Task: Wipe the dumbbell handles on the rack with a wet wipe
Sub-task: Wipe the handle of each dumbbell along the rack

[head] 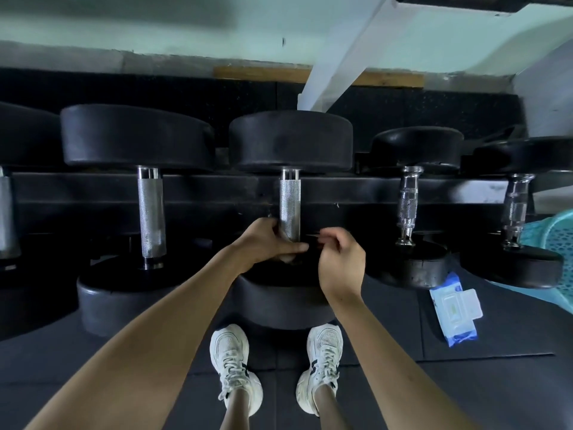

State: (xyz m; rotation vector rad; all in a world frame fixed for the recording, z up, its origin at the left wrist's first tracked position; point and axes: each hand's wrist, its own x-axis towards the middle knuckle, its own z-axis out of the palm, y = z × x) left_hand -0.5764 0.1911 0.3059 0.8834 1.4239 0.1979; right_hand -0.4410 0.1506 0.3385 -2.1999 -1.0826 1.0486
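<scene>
Several black dumbbells lie across a low black rack point(217, 193). The middle dumbbell's knurled steel handle point(290, 203) is in front of me. My left hand point(268, 240) grips the near end of this handle, with a wet wipe point(284, 235) wrapped between palm and steel; little of the wipe shows. My right hand point(339, 262) hovers just right of the handle with fingers loosely curled, and I cannot tell whether it pinches an edge of the wipe. The handle to the left point(150, 212) looks damp near its lower end.
A blue-and-white wet wipe pack point(455, 308) lies on the dark rubber floor at the right, its lid flipped up. A teal mesh basket point(555, 240) sits at the right edge. Two smaller dumbbells with chrome handles point(407, 203) lie further right. My white sneakers point(231, 361) stand below the rack.
</scene>
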